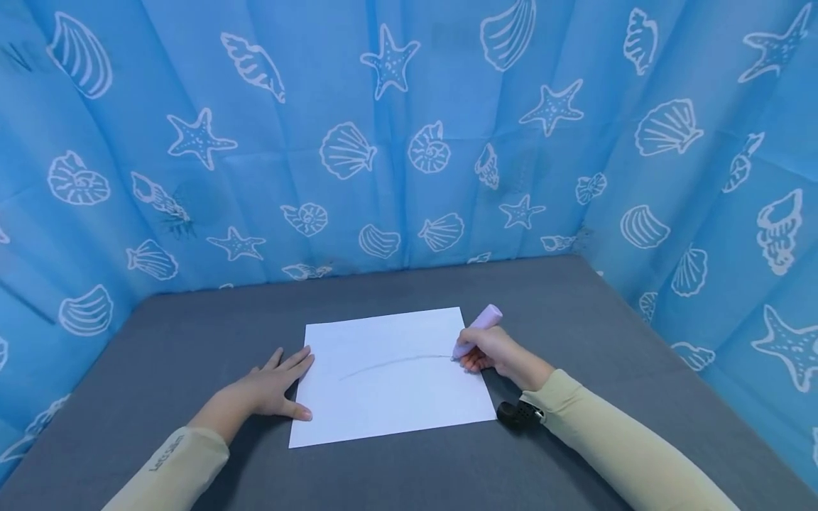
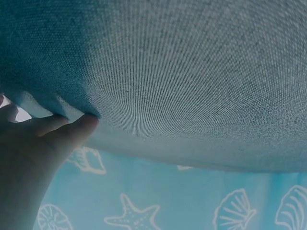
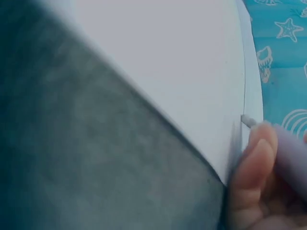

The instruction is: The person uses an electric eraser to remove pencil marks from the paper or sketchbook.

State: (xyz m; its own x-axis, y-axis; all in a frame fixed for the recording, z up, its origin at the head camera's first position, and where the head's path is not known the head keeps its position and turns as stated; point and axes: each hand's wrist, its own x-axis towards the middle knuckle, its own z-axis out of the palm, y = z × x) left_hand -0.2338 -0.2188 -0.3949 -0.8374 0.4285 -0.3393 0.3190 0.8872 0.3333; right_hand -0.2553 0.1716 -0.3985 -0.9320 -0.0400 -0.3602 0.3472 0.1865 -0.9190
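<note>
A white sheet of paper [image 1: 383, 404] lies on the grey table, with one thin grey curved line [image 1: 396, 362] across it. My right hand [image 1: 492, 349] pinches a thick lilac pen [image 1: 487, 317] at the sheet's right edge, its tip at the line's right end. In the right wrist view, thumb and fingers curl round the pen [image 3: 290, 148], and its grey tip touches the paper [image 3: 187, 72]. My left hand [image 1: 271, 387] rests with spread fingers on the paper's left edge; in the left wrist view the hand [image 2: 43, 139] shows only partly.
The grey cloth-covered table [image 1: 211, 341] extends around the paper on every side. Behind it and along the right hangs a blue curtain [image 1: 396, 199] with white shells and starfish. A black wrist camera [image 1: 516, 415] sits under the right sleeve, just off the paper's lower right corner.
</note>
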